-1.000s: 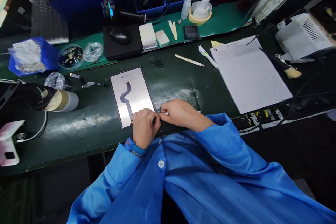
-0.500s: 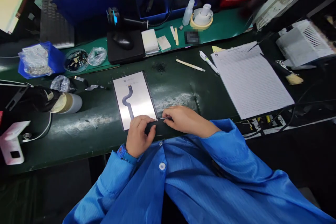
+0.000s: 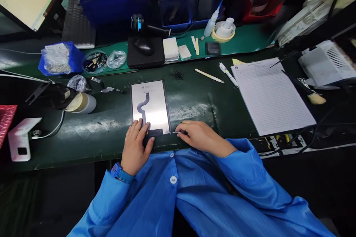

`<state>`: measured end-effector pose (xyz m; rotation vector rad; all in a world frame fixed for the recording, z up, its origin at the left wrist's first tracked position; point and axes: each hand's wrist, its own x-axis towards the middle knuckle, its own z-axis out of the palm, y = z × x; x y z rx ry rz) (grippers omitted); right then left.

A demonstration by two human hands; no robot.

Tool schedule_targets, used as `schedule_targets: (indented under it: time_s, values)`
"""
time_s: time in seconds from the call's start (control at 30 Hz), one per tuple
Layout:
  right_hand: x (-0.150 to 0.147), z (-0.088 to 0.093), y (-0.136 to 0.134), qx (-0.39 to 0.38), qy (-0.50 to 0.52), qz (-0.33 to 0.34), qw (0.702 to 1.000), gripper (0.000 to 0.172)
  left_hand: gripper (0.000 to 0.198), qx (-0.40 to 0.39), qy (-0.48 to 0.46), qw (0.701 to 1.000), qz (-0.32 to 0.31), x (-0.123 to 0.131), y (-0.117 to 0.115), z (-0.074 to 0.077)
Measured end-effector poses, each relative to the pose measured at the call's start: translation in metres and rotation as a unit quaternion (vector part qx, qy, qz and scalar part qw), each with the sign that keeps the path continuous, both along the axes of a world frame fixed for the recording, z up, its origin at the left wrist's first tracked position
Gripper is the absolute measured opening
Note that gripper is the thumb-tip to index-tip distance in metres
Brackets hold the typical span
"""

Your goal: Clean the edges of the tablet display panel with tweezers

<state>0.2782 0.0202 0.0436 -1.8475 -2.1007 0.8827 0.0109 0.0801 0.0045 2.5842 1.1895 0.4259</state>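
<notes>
A display panel point(image 3: 157, 107) lies on the dark green bench mat, its silvery back up. A dark S-shaped flex cable point(image 3: 141, 109) runs down it, and a black strip crosses its lower edge. My left hand point(image 3: 136, 146) lies on the lower left part of the panel, fingers spread and pressing on the cable's lower end. Just off the panel's lower right corner, my right hand point(image 3: 198, 136) pinches a thin metal tool point(image 3: 175, 132), its tip towards that corner. Most of the tool is hidden by the fingers.
Beyond the panel are a mouse point(image 3: 144, 46), white pads point(image 3: 170, 49) and a dropper bottle point(image 3: 212, 22). A stick point(image 3: 209, 76), a pen point(image 3: 228, 74) and a printed sheet point(image 3: 274, 98) lie to the right. A round container point(image 3: 83, 103) stands left.
My left hand has moved left from the panel's lower right corner, and its fingers have spread, uncovering the black strip. My right hand stays near the corner with the tool. The camera view has shifted.
</notes>
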Motion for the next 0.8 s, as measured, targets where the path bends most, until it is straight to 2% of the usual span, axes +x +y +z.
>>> schedule_targets:
  time_s: [0.13,0.23,0.3,0.33,0.37,0.43,0.5,0.53,0.6,0.63,0.67,0.73,0.8]
  values:
    - [-0.008,0.001,-0.011,-0.014,0.016,0.024,0.999,0.014,0.046,-0.027,-0.034,0.999,0.006,-0.011,-0.004,0.009]
    - [-0.014,0.001,-0.024,-0.03,0.036,0.039,0.998,0.016,0.04,-0.062,-0.069,0.996,0.019,-0.026,-0.013,0.025]
    - [-0.018,0.001,-0.033,-0.045,0.05,0.044,0.997,0.016,0.029,-0.125,-0.102,0.986,0.05,-0.038,-0.021,0.037]
    - [-0.019,0.001,-0.036,-0.051,0.057,0.045,0.996,0.016,0.024,-0.187,-0.117,0.973,0.066,-0.044,-0.025,0.041]
    - [-0.021,0.001,-0.04,-0.058,0.063,0.045,0.995,0.016,0.028,-0.278,-0.124,0.95,0.072,-0.049,-0.029,0.044]
    - [-0.023,0.002,-0.044,-0.067,0.073,0.047,0.994,0.016,0.046,-0.475,-0.11,0.872,0.051,-0.055,-0.035,0.041]
    - [-0.026,0.004,-0.047,-0.071,0.08,0.045,0.993,0.016,0.052,-0.593,-0.091,0.8,0.021,-0.051,-0.041,0.028]
    - [-0.027,0.005,-0.047,-0.072,0.083,0.044,0.993,0.016,0.052,-0.614,-0.101,0.783,0.019,-0.045,-0.045,0.019]
    - [-0.029,0.009,-0.048,-0.072,0.091,0.043,0.992,0.016,0.06,-0.637,-0.181,0.747,0.049,-0.03,-0.052,-0.001]
    - [-0.03,0.011,-0.048,-0.072,0.096,0.044,0.992,0.017,0.066,-0.657,-0.239,0.712,0.064,-0.022,-0.055,-0.009]
    - [-0.031,0.014,-0.048,-0.071,0.102,0.046,0.991,0.017,0.073,-0.685,-0.294,0.663,0.074,-0.014,-0.059,-0.015]
    - [-0.034,0.019,-0.047,-0.069,0.111,0.047,0.99,0.017,0.076,-0.731,-0.366,0.568,0.096,0.0,-0.065,-0.019]
    - [-0.035,0.024,-0.046,-0.067,0.117,0.047,0.99,0.017,0.068,-0.747,-0.401,0.514,0.132,0.011,-0.067,-0.013]
